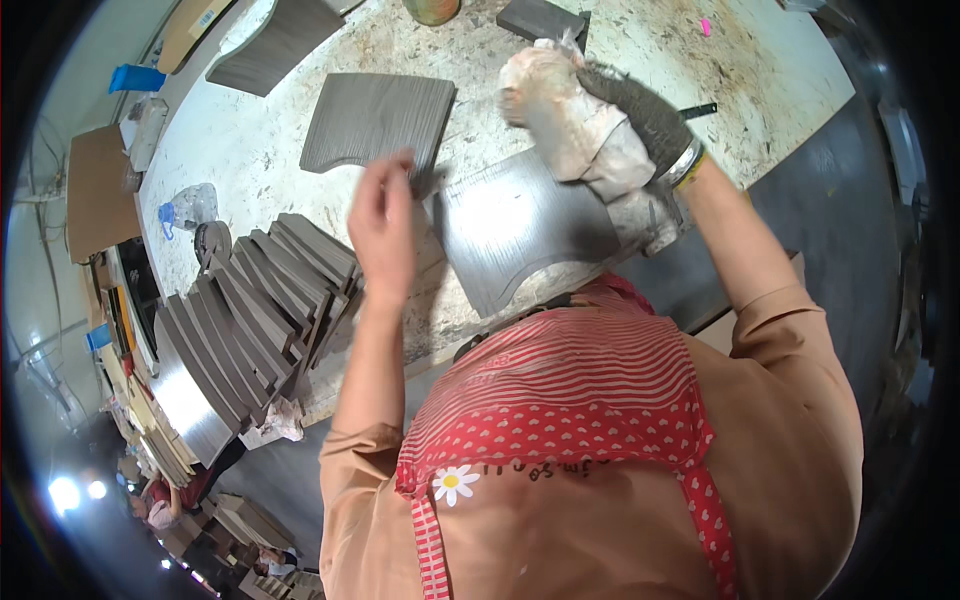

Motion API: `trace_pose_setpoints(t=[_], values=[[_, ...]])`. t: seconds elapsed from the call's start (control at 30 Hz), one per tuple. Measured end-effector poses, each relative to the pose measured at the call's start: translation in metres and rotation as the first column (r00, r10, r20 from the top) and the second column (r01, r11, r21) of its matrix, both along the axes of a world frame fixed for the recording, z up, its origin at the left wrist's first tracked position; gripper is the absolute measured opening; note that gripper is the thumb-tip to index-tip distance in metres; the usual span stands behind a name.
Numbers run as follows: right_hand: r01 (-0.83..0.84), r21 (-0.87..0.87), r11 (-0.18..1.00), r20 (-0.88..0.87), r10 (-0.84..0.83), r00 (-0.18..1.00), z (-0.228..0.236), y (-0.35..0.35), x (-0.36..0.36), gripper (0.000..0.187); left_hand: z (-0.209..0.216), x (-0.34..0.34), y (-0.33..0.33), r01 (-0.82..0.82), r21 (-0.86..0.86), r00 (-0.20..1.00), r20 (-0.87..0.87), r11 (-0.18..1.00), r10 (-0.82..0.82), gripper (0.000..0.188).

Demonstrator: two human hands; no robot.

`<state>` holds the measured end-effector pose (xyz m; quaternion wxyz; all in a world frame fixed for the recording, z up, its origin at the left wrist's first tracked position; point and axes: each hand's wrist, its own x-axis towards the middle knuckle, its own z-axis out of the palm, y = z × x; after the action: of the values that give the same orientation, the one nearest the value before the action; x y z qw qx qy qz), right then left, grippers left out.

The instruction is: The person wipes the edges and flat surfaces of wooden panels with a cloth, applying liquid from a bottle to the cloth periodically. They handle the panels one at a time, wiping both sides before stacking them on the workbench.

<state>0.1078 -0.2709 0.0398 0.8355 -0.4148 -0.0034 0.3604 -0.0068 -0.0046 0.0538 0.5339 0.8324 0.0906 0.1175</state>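
My right hand, in a dark glove, is closed on a bunched, stained white rag. The rag is over the far right part of a grey wood-grain panel with a curved cut-out in its near edge. That panel lies flat near the table's front edge, its surface shiny under the light. My bare left hand is raised left of it, by the near edge of a second grey panel. Its fingers look bent, but motion smears them, and I cannot tell whether they hold anything.
Several grey panels lean in overlapping rows on the table's left. A plastic bottle lies beyond them. At the back are a curved grey panel, a jar and a dark block. Other people are far off at lower left.
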Motion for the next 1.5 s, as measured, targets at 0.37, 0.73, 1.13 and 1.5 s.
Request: trace_pose_setpoints(t=[0.37, 0.73, 1.13, 1.5], values=[[-0.119, 0.639, 0.760, 0.175, 0.007, 0.985, -0.007, -0.006, 0.009, 0.076, -0.035, 0.254, -0.011, -0.056, -0.082, 0.978, 0.194, 0.995, 0.071, 0.107], [0.105, 0.241, 0.965, 0.125, -0.138, 0.983, -0.061, -0.034, 0.012, 0.056, -0.008, 0.240, -0.030, 0.066, -0.016, 0.956, 0.289, 0.998, -0.059, 0.069], [0.371, -0.149, 0.916, 0.982, 0.095, 0.161, 0.022, -0.011, -0.008, 0.066, 0.058, 0.065, -0.047, 0.317, 0.849, 0.887, -0.107, 0.424, -0.450, 0.076], [0.235, 0.415, 0.879, -0.062, -0.230, 0.971, 0.012, 0.000, -0.053, 0.022, 0.083, 0.048, -0.050, 0.246, 0.949, 0.888, -0.141, 0.195, -0.437, 0.065]])
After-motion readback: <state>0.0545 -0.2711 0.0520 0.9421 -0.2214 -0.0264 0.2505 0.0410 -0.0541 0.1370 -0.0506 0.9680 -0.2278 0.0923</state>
